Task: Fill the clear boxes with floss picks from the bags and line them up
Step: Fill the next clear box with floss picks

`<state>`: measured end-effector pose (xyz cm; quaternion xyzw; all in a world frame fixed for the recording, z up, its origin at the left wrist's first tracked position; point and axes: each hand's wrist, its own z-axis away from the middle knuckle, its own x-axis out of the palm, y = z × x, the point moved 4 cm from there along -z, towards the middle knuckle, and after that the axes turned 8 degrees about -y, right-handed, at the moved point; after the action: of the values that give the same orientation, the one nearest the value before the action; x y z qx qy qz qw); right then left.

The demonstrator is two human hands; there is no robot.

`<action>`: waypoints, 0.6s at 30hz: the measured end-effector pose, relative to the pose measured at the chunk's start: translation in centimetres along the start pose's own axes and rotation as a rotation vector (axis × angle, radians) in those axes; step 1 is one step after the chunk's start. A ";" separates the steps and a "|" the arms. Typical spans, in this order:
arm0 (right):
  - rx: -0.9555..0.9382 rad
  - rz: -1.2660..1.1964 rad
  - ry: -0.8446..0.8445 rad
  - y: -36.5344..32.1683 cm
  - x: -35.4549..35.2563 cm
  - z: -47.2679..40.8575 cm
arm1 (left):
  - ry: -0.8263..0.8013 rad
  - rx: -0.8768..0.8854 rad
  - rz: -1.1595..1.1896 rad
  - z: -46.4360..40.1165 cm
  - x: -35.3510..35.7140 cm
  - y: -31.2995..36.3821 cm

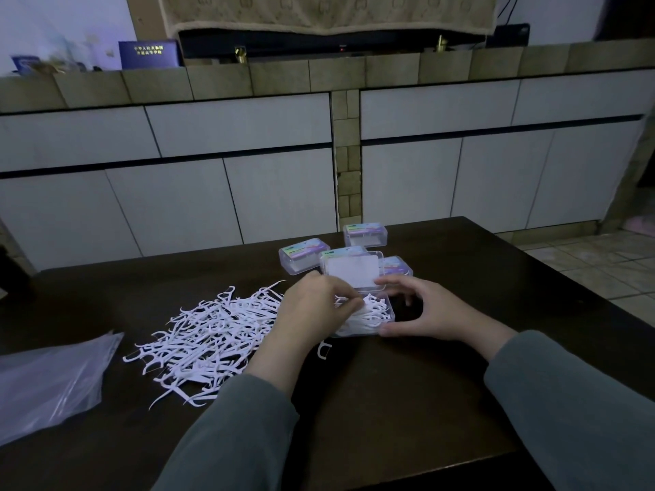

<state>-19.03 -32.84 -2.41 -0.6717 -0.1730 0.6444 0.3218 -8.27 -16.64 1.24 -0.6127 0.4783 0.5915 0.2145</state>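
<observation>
White floss picks point(209, 334) are lying in a loose heap on the dark table point(407, 402), just left of the left hand point(312, 310). That hand is reaching over the open clear box point(372, 317), its fingers curled and pinching a few picks at the box's left side. The right hand point(421, 310) is bracing the same box from the right, thumb touching the near right corner and fingers arched over the far edge without clamping. The box is sitting between the two hands, partly filled with picks, and its hinged lid point(352, 271) is standing up behind it. Three closed boxes point(303, 258) with coloured labels are grouped just beyond the lid. One stray pick point(324, 350) is lying on the table below the left wrist. A clear plastic bag point(49, 380) is lying flat at the table's left edge, well apart from both hands.
</observation>
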 end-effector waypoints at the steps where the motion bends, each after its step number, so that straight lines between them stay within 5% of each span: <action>1: 0.008 0.014 0.008 -0.1 0.0 0.0 | 0.019 -0.002 -0.002 0.1 -0.2 -0.2; 7: 0.031 0.055 0.029 -0.3 0.0 0.2 | 0.009 0.014 0.096 0.2 0.2 -0.7; 14: -0.008 0.163 0.140 -2.2 -0.1 1.5 | 0.269 -0.023 0.113 1.1 -1.8 -1.4; 18: -0.118 0.181 0.245 -3.6 0.2 2.0 | 0.183 -0.096 0.013 2.1 -2.8 -2.4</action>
<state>-20.34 -29.64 -0.18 -0.7758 -0.1089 0.5728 0.2412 -6.93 -12.93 2.73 -0.6705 0.4711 0.5567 0.1364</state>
